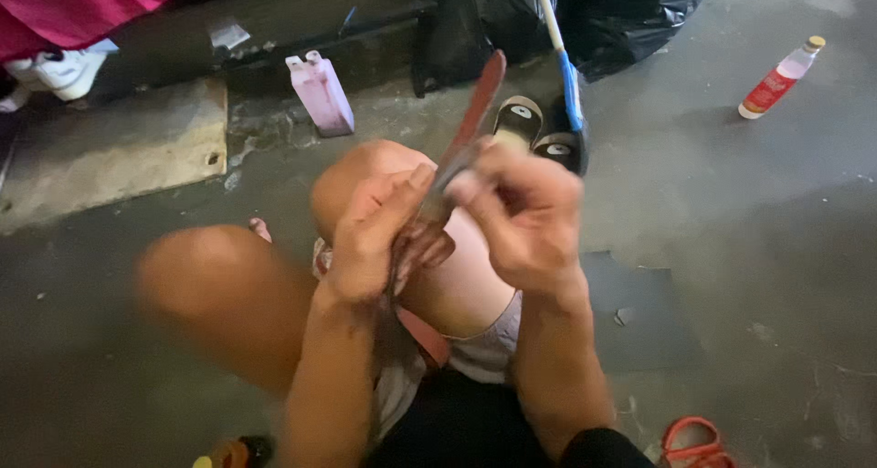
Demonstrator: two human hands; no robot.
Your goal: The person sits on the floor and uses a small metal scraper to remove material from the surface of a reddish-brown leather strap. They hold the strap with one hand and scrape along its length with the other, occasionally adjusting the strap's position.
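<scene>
Left hand (370, 240) and right hand (521, 217) both close around a long, flat reddish-brown strap-like piece (461, 139), held upright above the knees. Farther left, a pink plastic jug (322, 94) stands on the concrete floor (749, 249).

Bare arms, pale shorts (489, 349), blk top.

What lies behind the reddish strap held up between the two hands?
Behind the reddish strap a pair of dark sandals lies on the concrete floor, beside a blue-and-white broom handle. Both hands cover the strap's middle; knees hide the floor below.
</scene>
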